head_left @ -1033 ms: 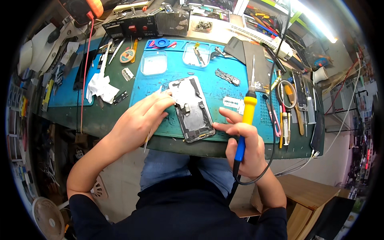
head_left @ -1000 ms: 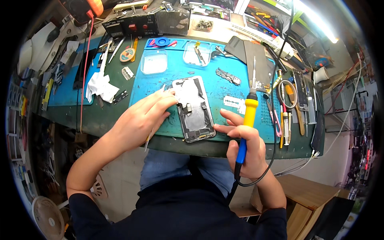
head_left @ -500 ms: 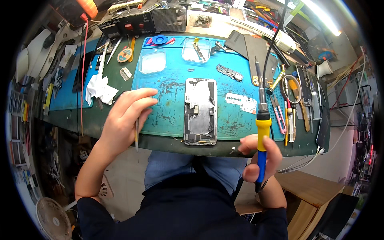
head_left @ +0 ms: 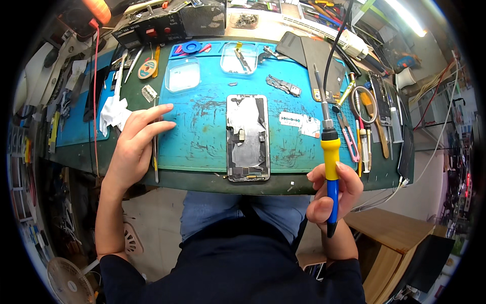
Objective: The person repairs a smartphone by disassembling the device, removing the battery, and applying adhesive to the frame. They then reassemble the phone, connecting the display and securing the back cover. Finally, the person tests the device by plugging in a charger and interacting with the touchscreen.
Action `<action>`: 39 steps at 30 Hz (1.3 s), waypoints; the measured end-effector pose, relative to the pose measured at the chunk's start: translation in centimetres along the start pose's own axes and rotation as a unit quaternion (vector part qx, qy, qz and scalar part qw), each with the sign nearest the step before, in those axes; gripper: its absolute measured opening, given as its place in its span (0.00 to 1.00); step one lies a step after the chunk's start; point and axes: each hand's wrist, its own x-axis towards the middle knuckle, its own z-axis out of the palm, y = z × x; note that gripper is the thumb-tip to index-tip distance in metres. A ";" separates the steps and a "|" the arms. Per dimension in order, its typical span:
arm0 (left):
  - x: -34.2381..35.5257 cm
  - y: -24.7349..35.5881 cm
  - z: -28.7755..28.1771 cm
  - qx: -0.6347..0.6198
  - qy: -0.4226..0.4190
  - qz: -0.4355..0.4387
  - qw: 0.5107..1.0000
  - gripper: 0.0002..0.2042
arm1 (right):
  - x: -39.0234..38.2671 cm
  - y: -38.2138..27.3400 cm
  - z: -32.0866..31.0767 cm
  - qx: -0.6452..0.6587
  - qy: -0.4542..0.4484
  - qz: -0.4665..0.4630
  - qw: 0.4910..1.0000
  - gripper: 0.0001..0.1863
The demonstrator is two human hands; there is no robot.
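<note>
- Right hand (head_left: 347, 193) clasped 1 soldering iron (head_left: 330, 154), tip facing away.
- Left hand (head_left: 133, 148) grasped 1 thin tool (head_left: 156, 166).
- 1 opened phone (head_left: 249, 147) lay between, touching neither hand.

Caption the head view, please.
Right hand holds a soldering iron, left hand a slim tool; a phone assembly lies between them.

Opened phone (head_left: 248, 139) lying on a blue work mat (head_left: 195, 144). To the phone's left, wide bare mat leaves passage for a hand, up to the left hand (head_left: 136, 139). Beyond the phone, a small part (head_left: 233, 84) and a clear plastic tray (head_left: 239, 75) obstruct. To its right, a narrower gap meets a razor blade (head_left: 291, 119); farther right, the right hand (head_left: 336, 195) and its raised soldering iron (head_left: 331, 154) block the way.
</note>
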 end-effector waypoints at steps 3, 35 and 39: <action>-0.4 0.2 0.2 -0.008 0.021 -0.026 0.999 0.19 | -0.2 0.2 0.4 -0.022 0.028 -0.023 0.999 0.36; -1.2 7.1 6.4 0.017 0.094 0.138 0.986 0.12 | -0.2 -0.3 -0.1 -0.078 0.007 -0.040 0.996 0.34; -1.2 7.1 6.6 0.019 0.103 0.133 0.986 0.11 | -0.4 -0.3 -0.1 -0.077 0.010 -0.026 0.997 0.35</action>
